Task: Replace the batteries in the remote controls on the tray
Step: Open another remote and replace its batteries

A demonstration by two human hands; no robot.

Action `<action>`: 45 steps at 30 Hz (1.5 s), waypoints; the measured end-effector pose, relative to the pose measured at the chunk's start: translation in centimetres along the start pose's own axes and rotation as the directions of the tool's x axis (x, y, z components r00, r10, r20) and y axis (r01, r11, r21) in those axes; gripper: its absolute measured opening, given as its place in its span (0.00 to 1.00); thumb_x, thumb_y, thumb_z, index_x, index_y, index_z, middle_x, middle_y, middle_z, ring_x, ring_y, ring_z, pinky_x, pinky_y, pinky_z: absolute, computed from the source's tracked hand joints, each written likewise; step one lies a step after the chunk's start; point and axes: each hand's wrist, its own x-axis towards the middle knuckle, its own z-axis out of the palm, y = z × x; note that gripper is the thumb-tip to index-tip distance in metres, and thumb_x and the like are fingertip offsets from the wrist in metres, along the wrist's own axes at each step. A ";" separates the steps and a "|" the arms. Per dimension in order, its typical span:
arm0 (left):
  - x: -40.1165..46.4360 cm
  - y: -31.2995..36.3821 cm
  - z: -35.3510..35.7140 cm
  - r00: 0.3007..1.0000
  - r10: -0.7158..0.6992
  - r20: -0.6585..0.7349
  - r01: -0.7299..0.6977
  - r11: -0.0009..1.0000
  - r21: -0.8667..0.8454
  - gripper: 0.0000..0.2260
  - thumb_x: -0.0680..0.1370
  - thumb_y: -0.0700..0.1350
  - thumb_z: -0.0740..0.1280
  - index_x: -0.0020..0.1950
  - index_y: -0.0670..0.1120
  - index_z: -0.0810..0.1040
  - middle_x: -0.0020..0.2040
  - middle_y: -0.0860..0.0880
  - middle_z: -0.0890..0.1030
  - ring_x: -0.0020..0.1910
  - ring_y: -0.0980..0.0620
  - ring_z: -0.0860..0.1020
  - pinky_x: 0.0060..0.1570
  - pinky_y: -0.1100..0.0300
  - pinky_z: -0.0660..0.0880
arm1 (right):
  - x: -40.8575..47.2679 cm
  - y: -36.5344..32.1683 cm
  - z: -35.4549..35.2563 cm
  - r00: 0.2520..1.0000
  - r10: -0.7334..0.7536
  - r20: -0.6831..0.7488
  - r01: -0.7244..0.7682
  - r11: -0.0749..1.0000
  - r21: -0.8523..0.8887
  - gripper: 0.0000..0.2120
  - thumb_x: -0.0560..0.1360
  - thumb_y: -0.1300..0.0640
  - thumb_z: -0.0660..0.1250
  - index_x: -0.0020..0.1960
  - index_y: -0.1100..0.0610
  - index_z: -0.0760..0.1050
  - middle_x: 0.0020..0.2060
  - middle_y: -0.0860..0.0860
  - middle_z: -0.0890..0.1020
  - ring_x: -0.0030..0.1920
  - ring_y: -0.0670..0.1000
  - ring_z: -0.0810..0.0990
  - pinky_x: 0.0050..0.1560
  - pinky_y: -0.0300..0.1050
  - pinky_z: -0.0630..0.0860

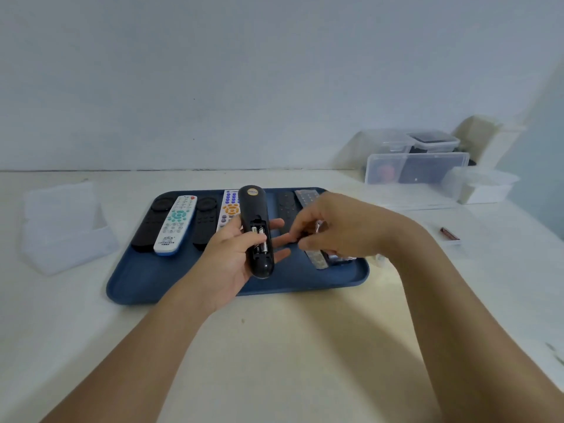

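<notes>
Plain indoor room, likely a home: white bench (274, 346) set against a bare wall (244, 87), clear plastic storage boxes (416, 167) stacked at the corner.

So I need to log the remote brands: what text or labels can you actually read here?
None readable.
Round yellow sticker on the black remote in the left hand: blurred.
Print under the white remote's buttons: too small.
Batteries in its open compartment: illegible.
</notes>
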 end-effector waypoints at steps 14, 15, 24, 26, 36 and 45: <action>1.1 1.2 -1.3 0.984 0.125 -0.127 -0.148 0.970 -0.191 0.17 0.86 0.45 0.53 0.74 0.43 0.66 0.66 0.37 0.79 0.59 0.39 0.78 0.54 0.42 0.80 | 4.8 -2.3 6.8 0.926 0.313 -0.209 0.062 0.422 0.904 0.06 0.74 0.60 0.75 0.46 0.63 0.81 0.36 0.56 0.83 0.31 0.48 0.79 0.30 0.38 0.76; 0.8 1.3 -1.6 0.980 0.134 -0.150 -0.161 0.970 -0.181 0.16 0.86 0.46 0.52 0.72 0.43 0.68 0.64 0.37 0.80 0.59 0.40 0.79 0.57 0.42 0.78 | 4.8 -2.6 7.1 0.930 0.310 -0.196 0.050 0.423 0.905 0.07 0.74 0.60 0.75 0.46 0.64 0.81 0.36 0.56 0.83 0.31 0.47 0.79 0.30 0.37 0.76; 0.8 1.2 -1.4 0.981 0.160 -0.111 -0.178 0.967 -0.180 0.16 0.87 0.47 0.51 0.71 0.44 0.70 0.54 0.42 0.82 0.49 0.44 0.84 0.47 0.52 0.82 | 3.5 -2.4 6.8 0.977 0.209 0.042 -0.131 0.435 0.891 0.10 0.75 0.54 0.73 0.48 0.60 0.80 0.33 0.51 0.77 0.30 0.46 0.74 0.27 0.36 0.70; 0.7 1.2 -1.5 0.982 0.161 -0.094 -0.176 0.969 -0.173 0.16 0.87 0.48 0.51 0.71 0.44 0.69 0.53 0.42 0.82 0.48 0.45 0.84 0.45 0.51 0.82 | 3.6 -2.5 6.9 0.980 0.196 0.043 -0.129 0.452 0.883 0.10 0.75 0.53 0.73 0.48 0.60 0.80 0.32 0.51 0.76 0.29 0.46 0.73 0.28 0.36 0.69; 0.8 0.6 -1.4 0.976 0.206 -0.073 -0.208 0.978 -0.013 0.11 0.86 0.50 0.54 0.63 0.47 0.70 0.46 0.45 0.81 0.42 0.48 0.82 0.41 0.52 0.77 | 3.5 -2.3 6.7 0.988 0.151 0.042 -0.111 0.488 0.866 0.11 0.74 0.53 0.73 0.41 0.60 0.79 0.31 0.50 0.74 0.29 0.45 0.67 0.29 0.37 0.60; 1.0 0.0 -1.4 0.956 0.278 -0.090 -0.268 0.957 0.109 0.16 0.74 0.46 0.68 0.60 0.47 0.71 0.47 0.49 0.81 0.50 0.46 0.78 0.51 0.50 0.75 | 3.9 -2.5 7.2 0.971 0.238 0.010 -0.097 0.356 0.929 0.09 0.73 0.54 0.75 0.40 0.58 0.81 0.30 0.50 0.74 0.28 0.45 0.67 0.26 0.34 0.65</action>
